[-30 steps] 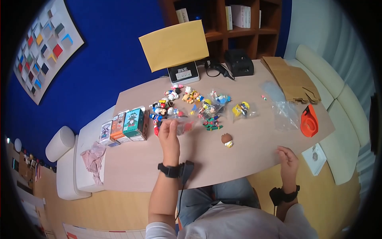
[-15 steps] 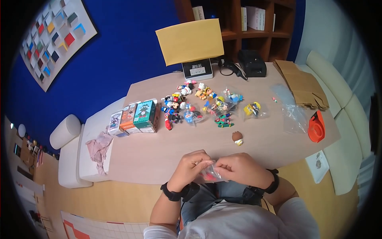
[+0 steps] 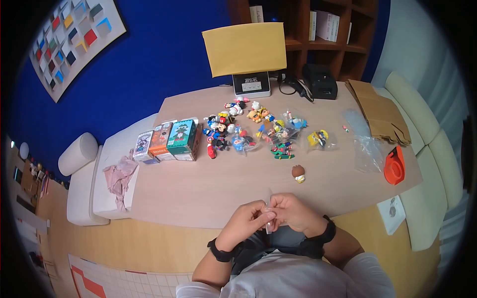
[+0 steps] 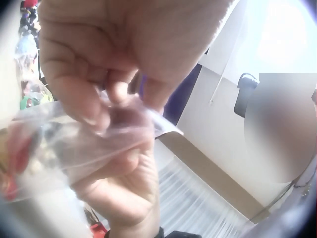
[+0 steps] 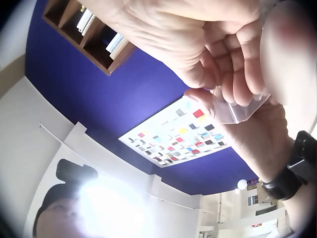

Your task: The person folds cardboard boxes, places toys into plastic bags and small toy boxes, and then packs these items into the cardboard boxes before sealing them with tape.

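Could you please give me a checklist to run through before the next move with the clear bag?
- Left hand on the clear bag: ok, pinching.
- Right hand on it: ok, pinching.
- Contents inside: ok, something red shows.
- Bag opened: cannot tell.
- Bag well over the table: not ok, held by the near edge, at the lap.
- Brown-headed figure apart from both hands: ok.

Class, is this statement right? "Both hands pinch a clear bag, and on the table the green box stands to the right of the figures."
Not quite: the side is wrong. The head view shows the green box to the left of the figures on the table. The left hand and right hand do pinch a clear bag.
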{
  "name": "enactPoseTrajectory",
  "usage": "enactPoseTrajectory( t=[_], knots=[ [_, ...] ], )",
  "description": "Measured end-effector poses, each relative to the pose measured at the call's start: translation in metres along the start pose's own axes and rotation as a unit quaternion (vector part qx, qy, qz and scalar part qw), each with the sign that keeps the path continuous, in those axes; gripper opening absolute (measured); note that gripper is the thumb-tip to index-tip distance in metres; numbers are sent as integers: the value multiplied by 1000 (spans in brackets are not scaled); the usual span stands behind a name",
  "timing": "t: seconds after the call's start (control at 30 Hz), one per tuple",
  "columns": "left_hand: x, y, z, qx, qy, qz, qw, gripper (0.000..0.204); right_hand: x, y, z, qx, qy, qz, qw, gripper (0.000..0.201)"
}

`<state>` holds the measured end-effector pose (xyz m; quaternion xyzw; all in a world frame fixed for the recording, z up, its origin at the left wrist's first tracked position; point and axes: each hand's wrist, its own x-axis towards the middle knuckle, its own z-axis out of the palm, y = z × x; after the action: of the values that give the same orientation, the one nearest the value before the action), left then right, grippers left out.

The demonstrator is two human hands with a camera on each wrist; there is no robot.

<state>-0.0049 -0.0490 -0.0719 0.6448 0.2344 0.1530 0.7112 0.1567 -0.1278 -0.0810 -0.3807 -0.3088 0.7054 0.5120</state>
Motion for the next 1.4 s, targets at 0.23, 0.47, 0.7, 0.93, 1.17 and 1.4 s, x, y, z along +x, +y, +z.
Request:
enactPoseTrajectory(
  t=[0.23,0.47,0.7,0.93,1.17,1.4],
  knots=[
    [2,7,-11,-72,-140,-75,985,18,-5,5,0,-2,-23,-17,1000,15],
    [2,-29,-15,-271,44,0,961,21,-15,-4,-6,9,28,-65,997,13],
    [7,-4,-6,-374,43,175,910,26,-4,25,-28,-44,153,-112,981,16],
    [29,-9,1,-500,-37,248,829,24,12,34,-18,191,53,-37,980,20],
    [36,-33,-22,-567,17,236,789,20,34,22,-32,145,125,-115,975,10],
    [88,-55,-66,-360,260,100,890,15,93,-68,-44,-326,315,-222,863,12]
  ],
)
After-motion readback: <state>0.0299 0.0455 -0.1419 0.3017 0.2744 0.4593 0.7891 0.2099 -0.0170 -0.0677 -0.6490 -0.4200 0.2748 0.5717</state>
